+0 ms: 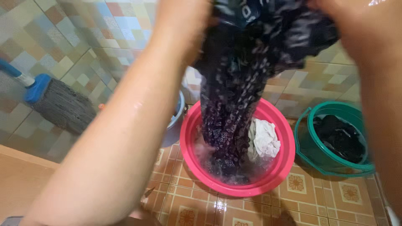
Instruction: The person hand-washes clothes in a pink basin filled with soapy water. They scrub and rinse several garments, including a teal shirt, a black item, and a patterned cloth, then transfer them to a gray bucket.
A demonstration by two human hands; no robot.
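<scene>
Both my hands hold up a wet dark patterned garment [238, 83] at the top of the view. My left hand [184, 16] grips its upper left part and my right hand [356, 21] grips its upper right part. The cloth hangs down, blurred, with its lower end in soapy water inside a pink basin [276, 175] on the tiled floor. A white cloth [264, 138] lies in the basin to the right of the hanging garment.
A green bucket [307, 146] with dark laundry in water stands right of the basin. A grey mop [58, 104] with a blue head leans on the tiled wall at left. A grey basin's edge [179, 109] shows behind my left arm.
</scene>
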